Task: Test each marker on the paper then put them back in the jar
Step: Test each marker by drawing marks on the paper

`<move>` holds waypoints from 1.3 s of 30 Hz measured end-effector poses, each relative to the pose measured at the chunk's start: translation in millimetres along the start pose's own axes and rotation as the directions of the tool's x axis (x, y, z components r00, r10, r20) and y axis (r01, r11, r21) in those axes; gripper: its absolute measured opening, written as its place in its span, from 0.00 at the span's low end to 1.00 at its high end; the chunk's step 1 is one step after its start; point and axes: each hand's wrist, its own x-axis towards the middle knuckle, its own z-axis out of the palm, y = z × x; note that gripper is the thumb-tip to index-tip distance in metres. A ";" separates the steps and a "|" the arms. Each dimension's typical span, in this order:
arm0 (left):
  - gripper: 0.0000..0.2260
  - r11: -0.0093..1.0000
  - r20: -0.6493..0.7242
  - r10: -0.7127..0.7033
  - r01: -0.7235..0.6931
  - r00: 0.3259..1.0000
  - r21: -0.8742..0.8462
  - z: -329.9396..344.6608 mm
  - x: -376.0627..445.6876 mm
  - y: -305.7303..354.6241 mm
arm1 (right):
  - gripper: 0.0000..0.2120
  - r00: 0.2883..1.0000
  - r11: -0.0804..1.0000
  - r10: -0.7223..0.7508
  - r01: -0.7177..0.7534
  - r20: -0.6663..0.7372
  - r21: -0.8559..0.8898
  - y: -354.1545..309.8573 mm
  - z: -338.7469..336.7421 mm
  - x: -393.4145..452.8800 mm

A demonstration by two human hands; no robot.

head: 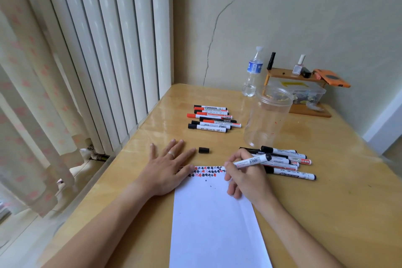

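Clear jar [268, 115] upright, marker [250, 161] gripped by right hand [248, 177]

Paper [214, 220] flat on tabletop [326, 213], near edge, centre. Left hand [167, 169] flat across paper's far-left corner. Right hand [245, 177] on far-right corner, gripping marker [250, 161], tip at paper's far edge. Cap [203, 150] beyond paper, between hands. Marker pile [287, 163] just right of right hand. Jar [268, 116] upright behind pile. Second marker group [212, 118] left of jar. Bottle [252, 72] and rack [298, 91] behind jar, against wall.
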 end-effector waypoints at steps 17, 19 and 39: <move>0.35 0.999 -0.040 0.010 -0.012 0.999 -0.033 2.4 2.0 -3.6 | 0.11 1.000 0.995 0.001 -0.002 -0.003 -0.099 3.7 0.2 1.8; 0.35 0.999 -0.041 0.013 -0.014 0.999 -0.040 1.3 1.4 -2.8 | 0.11 1.000 0.994 0.005 -0.005 0.004 -0.106 3.5 0.5 1.8; 0.35 0.999 -0.059 0.011 -0.013 0.998 -0.041 1.4 2.3 -3.1 | 0.09 1.000 0.991 0.020 -0.020 -0.001 -0.129 3.4 -0.9 1.3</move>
